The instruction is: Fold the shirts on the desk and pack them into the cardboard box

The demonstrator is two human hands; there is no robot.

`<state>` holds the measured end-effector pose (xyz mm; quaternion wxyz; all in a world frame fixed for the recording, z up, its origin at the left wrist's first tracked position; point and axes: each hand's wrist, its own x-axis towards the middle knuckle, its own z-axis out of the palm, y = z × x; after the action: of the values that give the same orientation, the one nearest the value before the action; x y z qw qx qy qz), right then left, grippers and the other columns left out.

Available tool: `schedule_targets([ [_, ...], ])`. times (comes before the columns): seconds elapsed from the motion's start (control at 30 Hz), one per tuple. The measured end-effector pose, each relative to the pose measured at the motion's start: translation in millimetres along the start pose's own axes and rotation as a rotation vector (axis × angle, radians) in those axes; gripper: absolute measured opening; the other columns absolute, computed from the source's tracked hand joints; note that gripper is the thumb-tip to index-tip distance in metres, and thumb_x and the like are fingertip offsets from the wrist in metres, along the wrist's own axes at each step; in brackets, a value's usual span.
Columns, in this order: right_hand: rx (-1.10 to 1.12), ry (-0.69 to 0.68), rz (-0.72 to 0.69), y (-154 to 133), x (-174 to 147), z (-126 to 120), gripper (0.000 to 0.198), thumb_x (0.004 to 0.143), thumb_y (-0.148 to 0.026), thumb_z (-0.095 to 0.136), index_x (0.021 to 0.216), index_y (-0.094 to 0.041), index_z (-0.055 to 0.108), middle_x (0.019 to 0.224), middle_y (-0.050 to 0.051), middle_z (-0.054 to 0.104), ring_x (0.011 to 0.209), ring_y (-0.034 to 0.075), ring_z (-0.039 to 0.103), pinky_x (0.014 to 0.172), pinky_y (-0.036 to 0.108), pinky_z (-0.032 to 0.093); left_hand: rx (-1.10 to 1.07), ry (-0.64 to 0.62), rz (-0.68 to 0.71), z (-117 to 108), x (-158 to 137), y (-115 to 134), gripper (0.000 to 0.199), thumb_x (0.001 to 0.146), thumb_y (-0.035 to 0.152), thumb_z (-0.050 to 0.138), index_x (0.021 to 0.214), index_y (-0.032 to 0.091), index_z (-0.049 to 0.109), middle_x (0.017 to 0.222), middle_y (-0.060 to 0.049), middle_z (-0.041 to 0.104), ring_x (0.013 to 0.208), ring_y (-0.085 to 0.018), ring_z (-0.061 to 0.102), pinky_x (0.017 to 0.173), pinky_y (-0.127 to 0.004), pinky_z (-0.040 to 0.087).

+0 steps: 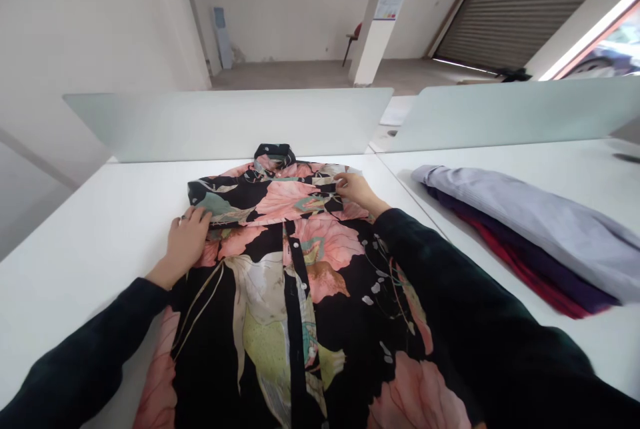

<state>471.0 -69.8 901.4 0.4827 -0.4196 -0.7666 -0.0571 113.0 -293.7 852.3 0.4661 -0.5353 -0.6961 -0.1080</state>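
Observation:
A black button-front shirt (270,282) with large pink and green flowers lies front up on the white table, its collar (274,157) toward the far edge. One sleeve (280,199) is folded flat across the upper chest. My left hand (187,239) rests at the left end of this fold, fingers apart and fingertips on the fabric; the thumb is mostly hidden. At the other end, my right hand (357,190) pinches the sleeve's cuff between thumb and fingers. Several pale buttons run down the dark front placket (299,295). The lower part of the shirt runs out of view.
On the right half of the white table (430,199) lies a stack of folded garments: a light grey one (520,209) over purple and red ones. Frosted divider panels (240,122) stand along the far edge. Beyond are a pillar (377,35) and a roller shutter (515,9).

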Motion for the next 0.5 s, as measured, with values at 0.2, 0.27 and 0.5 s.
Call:
schedule_targets([
  [0.2,-0.117,-0.055,0.007,-5,9,-1,0.037,0.08,-0.008,0.057,0.114,-0.012,0.072,0.092,0.008,0.076,0.078,0.017,0.068,0.073,0.022,0.049,0.061,-0.101,-0.053,3,-3,1,0.06,0.095,0.011,0.011,0.146,0.006,0.043,0.153,-0.016,0.042,0.143,-0.036,0.032,0.104,-0.052,0.04],
  [0.27,-0.138,-0.102,0.003,-5,10,0,0.033,0.077,-0.007,0.06,0.106,-0.013,0.075,0.091,0.007,0.076,0.082,0.019,0.068,0.074,0.023,0.049,0.023,-0.226,-0.055,1,1,-6,0.058,0.094,0.016,0.025,0.15,0.008,0.038,0.157,-0.014,0.036,0.145,-0.037,0.029,0.107,-0.053,0.039],
  [0.5,-0.177,-0.03,-0.093,-7,20,9,0.027,0.09,-0.026,0.058,0.109,-0.015,0.074,0.108,0.012,0.073,0.099,0.025,0.067,0.087,0.031,0.05,-0.147,-0.195,0.003,-5,77,-40,0.062,0.085,0.033,0.044,0.145,0.018,0.046,0.153,-0.012,0.042,0.141,-0.032,0.035,0.111,-0.044,0.035],
])
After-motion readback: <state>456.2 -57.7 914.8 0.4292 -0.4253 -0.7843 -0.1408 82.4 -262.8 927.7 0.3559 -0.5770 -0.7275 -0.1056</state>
